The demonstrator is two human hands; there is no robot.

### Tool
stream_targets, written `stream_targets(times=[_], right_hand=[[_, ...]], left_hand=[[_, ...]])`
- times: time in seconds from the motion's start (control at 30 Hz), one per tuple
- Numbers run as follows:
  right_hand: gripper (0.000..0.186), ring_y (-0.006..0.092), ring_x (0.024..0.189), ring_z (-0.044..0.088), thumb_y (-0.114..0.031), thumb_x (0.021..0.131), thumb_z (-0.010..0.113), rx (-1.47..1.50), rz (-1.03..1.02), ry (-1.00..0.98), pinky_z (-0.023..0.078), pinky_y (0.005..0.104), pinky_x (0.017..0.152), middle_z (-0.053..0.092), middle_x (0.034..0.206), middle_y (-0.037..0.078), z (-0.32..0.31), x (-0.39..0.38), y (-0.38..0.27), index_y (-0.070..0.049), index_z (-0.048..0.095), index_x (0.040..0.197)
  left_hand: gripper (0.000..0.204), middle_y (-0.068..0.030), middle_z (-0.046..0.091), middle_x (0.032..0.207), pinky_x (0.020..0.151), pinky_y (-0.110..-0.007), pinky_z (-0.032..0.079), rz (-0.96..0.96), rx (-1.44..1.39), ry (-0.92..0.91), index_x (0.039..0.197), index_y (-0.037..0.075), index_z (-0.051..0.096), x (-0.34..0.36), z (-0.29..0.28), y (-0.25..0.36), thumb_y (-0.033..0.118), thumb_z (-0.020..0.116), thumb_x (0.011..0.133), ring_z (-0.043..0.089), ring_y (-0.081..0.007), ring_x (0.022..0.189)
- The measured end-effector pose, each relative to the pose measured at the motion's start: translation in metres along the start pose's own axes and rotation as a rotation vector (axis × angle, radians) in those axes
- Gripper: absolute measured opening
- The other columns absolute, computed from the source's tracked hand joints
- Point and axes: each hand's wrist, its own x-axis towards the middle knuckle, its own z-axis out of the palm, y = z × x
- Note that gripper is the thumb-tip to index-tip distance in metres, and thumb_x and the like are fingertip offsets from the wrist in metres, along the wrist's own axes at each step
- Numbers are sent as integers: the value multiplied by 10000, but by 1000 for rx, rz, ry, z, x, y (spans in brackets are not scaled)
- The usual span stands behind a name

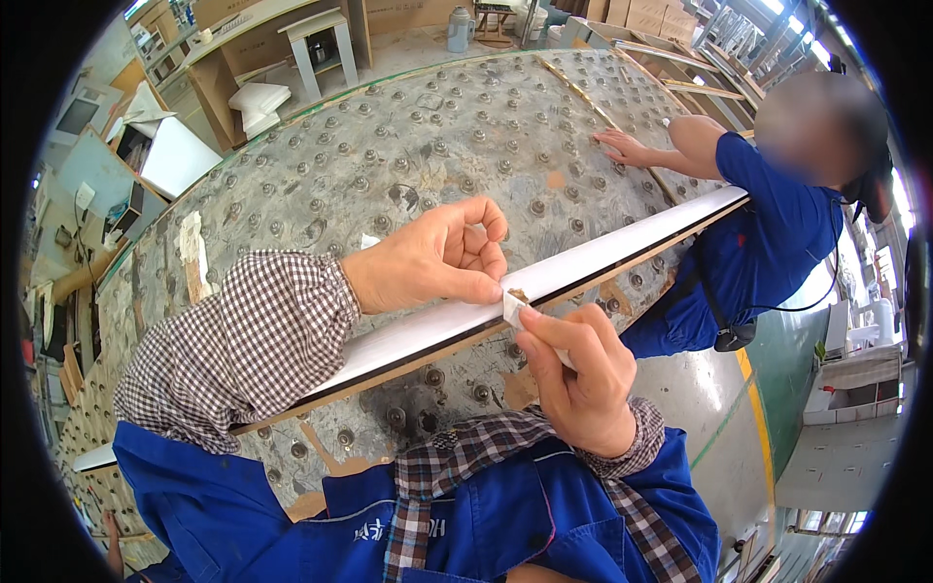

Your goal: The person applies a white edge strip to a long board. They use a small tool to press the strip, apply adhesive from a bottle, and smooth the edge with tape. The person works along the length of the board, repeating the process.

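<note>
A person in a blue apron and checked shirt works on a long white board (603,255) that lies slantwise across a grey work table (389,165) studded with metal ball rollers, running from the table's near left edge up to its right edge. The left hand (432,257) rests on top of the board near its middle, fingers curled in almost to a fist, thumb and forefinger pressed down on the board's near edge beside a small brown chipped spot. The right hand (573,374) comes up from below that same edge, its fingers folded and its thumb and forefinger pinching a small white strip (512,309) that touches the board's edge just by the chipped spot. A dark band runs along the board's near side for its whole visible length. At the table's right edge a second person in blue overalls (768,233) leans in, one open hand (627,148) laid flat on the rollers beyond the board's far end. Past the table's far edge stand white panels (175,155), a small white stool (321,39) and cardboard boxes (641,15) on the workshop floor.
</note>
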Motion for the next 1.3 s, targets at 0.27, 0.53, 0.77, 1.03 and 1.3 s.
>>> stream_targets(times=[0.27, 0.53, 0.77, 1.03, 1.3], right_hand=[[300, 144, 495, 469, -9, 751, 731, 17, 15, 15, 387, 278, 423, 470, 658, 50, 2, -3, 3, -22, 652, 1040], [298, 142, 495, 471, -14, 748, 735, 25, 23, 50, 389, 275, 422, 482, 661, 51, 7, -5, 4, -28, 657, 1035], [286, 142, 486, 474, -12, 744, 737, 10, 28, 51, 392, 280, 420, 485, 661, 50, 7, -5, 2, -28, 660, 1018], [257, 167, 489, 489, 9, 758, 711, -141, 40, 84, 394, 284, 422, 492, 645, 63, 3, -4, -1, -22, 653, 1007], [226, 175, 507, 503, 28, 777, 688, -34, 65, 173, 395, 277, 447, 546, 661, 93, -7, 0, 11, 15, 641, 997]], left_hand=[[412, -54, 587, 902, 699, -190, 441, -8, -9, -2, 1015, 97, 380, 0, -1, 2, -11, 692, 769, 539, -60, 806], [408, -59, 596, 907, 681, -184, 435, 13, 0, -23, 1015, 96, 377, -1, 0, 4, -23, 682, 772, 538, -55, 789], [410, -50, 589, 905, 676, -181, 424, 2, -22, -27, 1015, 100, 382, -2, 0, 4, -15, 688, 768, 523, -48, 780], [385, -32, 578, 886, 674, -181, 425, -1, 2, -9, 997, 92, 408, -3, 3, 5, -5, 699, 765, 515, -49, 760], [314, -19, 563, 868, 731, -204, 425, 18, 22, 10, 995, 76, 418, 2, 3, 3, 74, 681, 822, 520, -68, 795]])
